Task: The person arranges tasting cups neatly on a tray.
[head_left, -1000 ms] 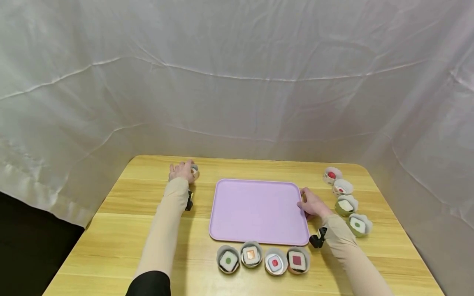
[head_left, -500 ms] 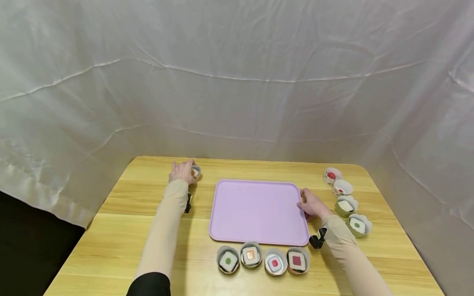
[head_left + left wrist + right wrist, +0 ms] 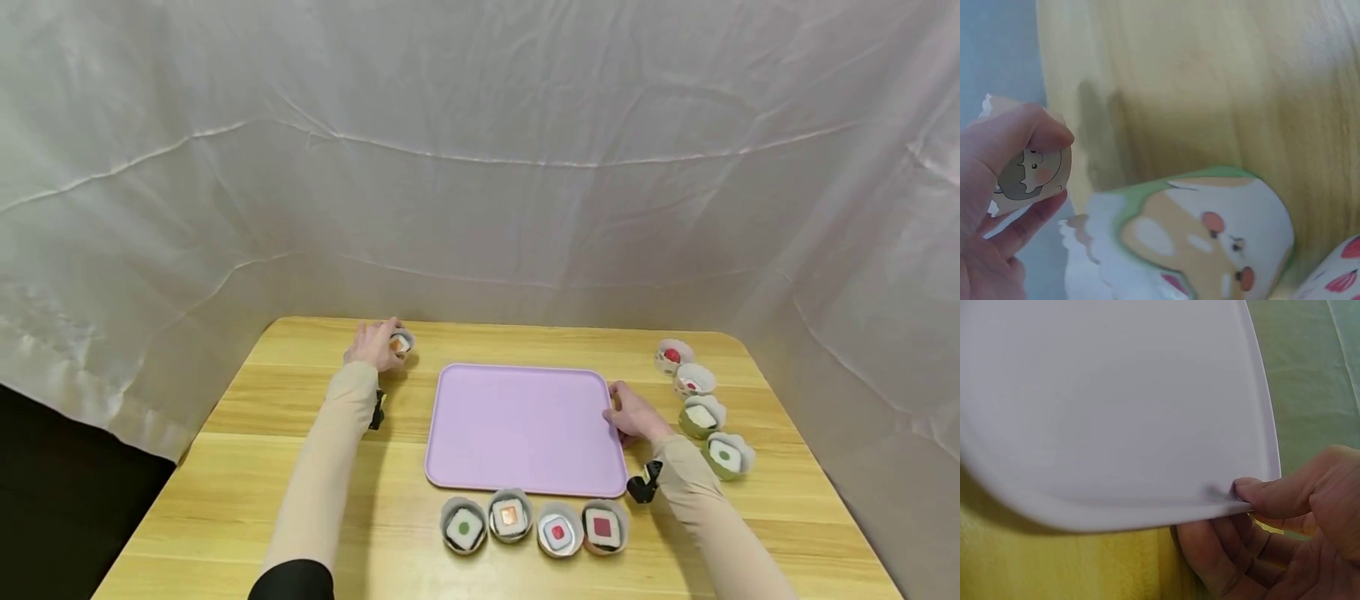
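My left hand (image 3: 375, 344) holds a small paper baking cup (image 3: 401, 343) with an orange-topped white piece inside, near the table's back left. In the left wrist view, thumb and fingers pinch that cup's wall, which bears a cartoon face (image 3: 1038, 169). Beside it there lies a dog-printed paper cup (image 3: 1210, 231), hidden in the head view. My right hand (image 3: 633, 414) grips the right edge of a lilac tray (image 3: 525, 429). The right wrist view has the thumb (image 3: 1272, 494) on top of the rim and the other fingers underneath.
A row of paper cups with square pieces (image 3: 557, 531) lines the tray's front edge. Several more cups (image 3: 701, 415) stand along the right side, near my right forearm. A red-patterned cup (image 3: 1342, 275) shows at the left wrist view's corner. Pale curtains (image 3: 510, 208) surround the table.
My left hand has shifted slightly to the right, with the orange-topped cup in its fingers; more of the cup shows now. The right hand and the tray have stayed in place.
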### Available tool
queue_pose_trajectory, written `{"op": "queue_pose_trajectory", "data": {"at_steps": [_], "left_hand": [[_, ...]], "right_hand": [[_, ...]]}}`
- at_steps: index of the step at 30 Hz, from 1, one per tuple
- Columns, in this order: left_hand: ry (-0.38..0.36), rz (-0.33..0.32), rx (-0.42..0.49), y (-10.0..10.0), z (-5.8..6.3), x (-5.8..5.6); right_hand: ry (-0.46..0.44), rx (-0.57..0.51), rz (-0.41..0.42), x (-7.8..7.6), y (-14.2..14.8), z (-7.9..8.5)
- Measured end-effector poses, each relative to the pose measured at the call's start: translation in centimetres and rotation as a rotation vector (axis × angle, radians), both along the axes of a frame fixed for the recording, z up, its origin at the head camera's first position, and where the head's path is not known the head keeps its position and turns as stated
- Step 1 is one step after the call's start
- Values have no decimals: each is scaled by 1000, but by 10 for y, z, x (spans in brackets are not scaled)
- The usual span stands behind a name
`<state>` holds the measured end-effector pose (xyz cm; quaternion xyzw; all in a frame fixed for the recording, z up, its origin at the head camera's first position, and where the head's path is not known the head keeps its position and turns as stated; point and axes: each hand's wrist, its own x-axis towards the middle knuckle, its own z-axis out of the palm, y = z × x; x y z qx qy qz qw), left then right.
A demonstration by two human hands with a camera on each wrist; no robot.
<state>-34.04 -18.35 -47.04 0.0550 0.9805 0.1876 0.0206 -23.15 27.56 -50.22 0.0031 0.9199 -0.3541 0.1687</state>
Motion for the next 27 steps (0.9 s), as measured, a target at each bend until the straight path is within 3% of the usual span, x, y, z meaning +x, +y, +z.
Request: {"op": "queue_pose_trajectory", "data": {"at_steps": [6,10,15,27], "left_hand": [[39,-119,117,2,4,-1],[29,-170,241,3,11,1],[76,-248,322,8,21,6],[36,-330,399,32,28,7]], "right_hand": [[-7,-2,-4,-1,-1,-1],[-5,-1,-4,-2,-2,-1],[-3,2,-2,-3,-1,-1],[1,6,-6,-6,-1,-2]]}}
